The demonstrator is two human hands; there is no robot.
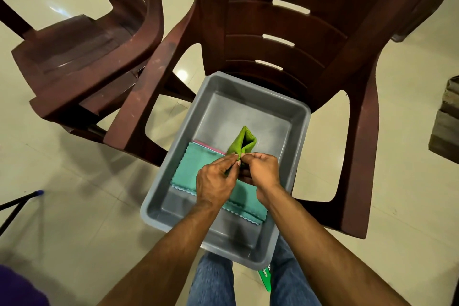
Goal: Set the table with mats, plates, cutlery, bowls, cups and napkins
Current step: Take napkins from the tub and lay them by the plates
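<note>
A grey plastic tub (301, 129) rests on the seat of a dark brown chair in front of me. Inside it lie flat teal cloths (196, 164) with zigzag edges, and a pink cloth edge (207, 146) peeks out beneath them. Above the tub, a folded green napkin (242, 143) stands up in a tent shape. My left hand (214, 179) and my right hand (260, 169) both pinch its near corner, fingertips meeting at the fold.
The brown plastic chair (323, 32) holds the tub; a second brown chair (82, 49) stands to the left. A cream tiled floor surrounds them. A black stand with a blue tip (37, 192) lies at left. Wooden blocks (447, 119) sit at the right edge.
</note>
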